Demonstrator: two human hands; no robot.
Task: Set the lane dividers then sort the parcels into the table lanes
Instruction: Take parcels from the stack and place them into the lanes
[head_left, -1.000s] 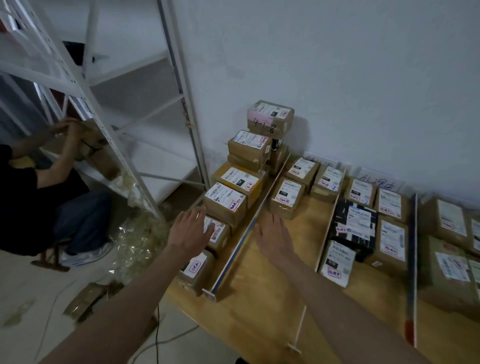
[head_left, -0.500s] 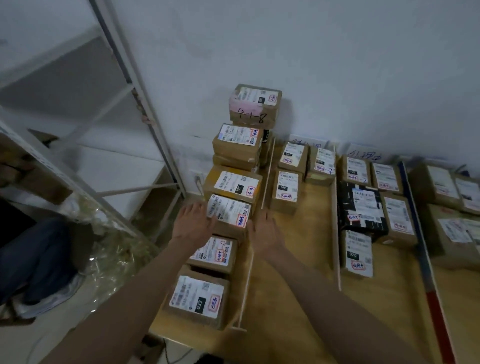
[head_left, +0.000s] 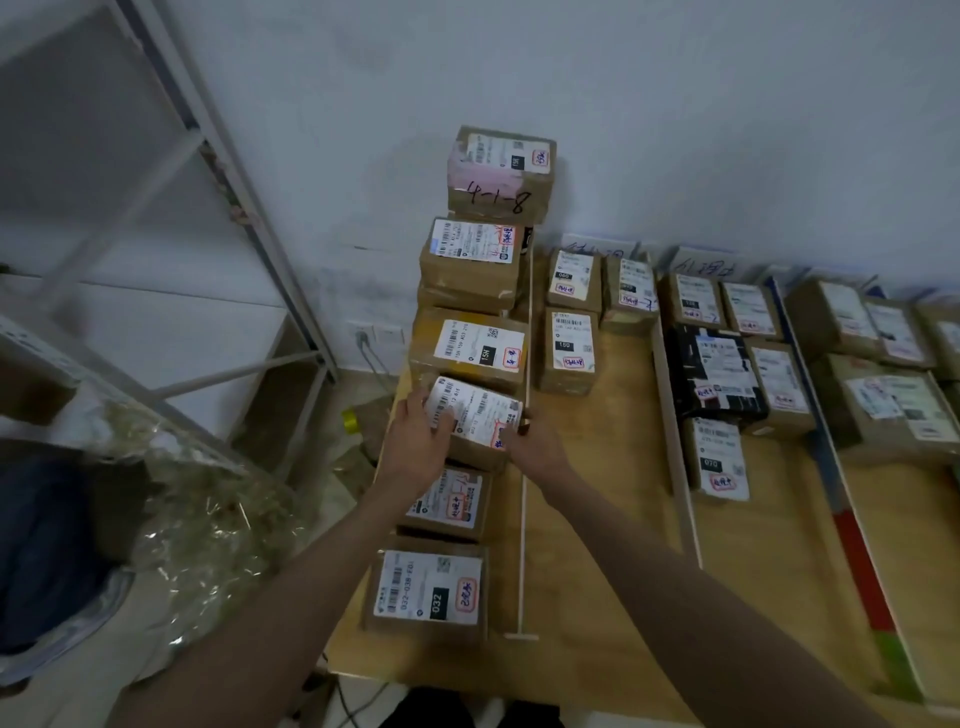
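White wall (head_left: 675, 104) behind; metal shelving rack (head_left: 228, 197) at left, crumpled clear plastic wrap (head_left: 208, 525) at its foot. Wooden bench (head_left: 597, 493) set against the wall, split into lanes that run toward it. White lane divider (head_left: 523, 519) bounds the leftmost lane; a second white divider (head_left: 675, 441) and a dark divider with red and green bands (head_left: 857, 571) lie farther right. Leftmost lane: a row of labelled cardboard parcels, rising to a stack at the wall topped by the box marked "4-1-8" (head_left: 501, 174); nearest the viewer, the parcel labelled "032" (head_left: 428, 590). Middle lanes: further cardboard parcels and one black parcel (head_left: 717, 371). Left hand (head_left: 415, 441) and right hand (head_left: 535, 447) each press a side of one tilted parcel (head_left: 475, 415) in the leftmost lane, mid-row, its near edge above the parcel below; the two-handed grip is closed on this parcel, fingers curled over its edges.
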